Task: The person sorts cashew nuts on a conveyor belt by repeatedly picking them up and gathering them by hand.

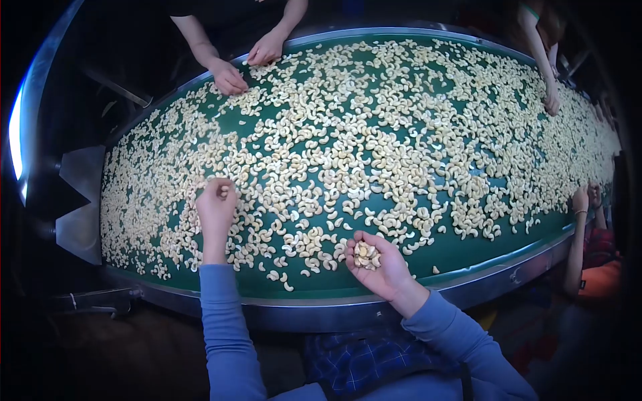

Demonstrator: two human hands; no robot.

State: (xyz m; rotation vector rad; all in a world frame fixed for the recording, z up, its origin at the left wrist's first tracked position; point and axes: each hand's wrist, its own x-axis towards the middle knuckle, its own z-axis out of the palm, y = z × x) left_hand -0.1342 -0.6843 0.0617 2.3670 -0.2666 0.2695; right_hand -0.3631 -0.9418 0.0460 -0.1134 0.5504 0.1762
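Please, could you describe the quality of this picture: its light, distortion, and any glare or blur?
Head view: uneven light, with the corners nearly black and a white glare on the left edge; strong lens distortion, apparently bowing the edges of the green surface; cashews at the right end blend together; the right hand and its nuts look reasonably sharp.

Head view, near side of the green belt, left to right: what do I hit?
Grey metal plate → wearer's left hand → wearer's right hand, palm up with cashews in it → a co-worker's hand at the far right.
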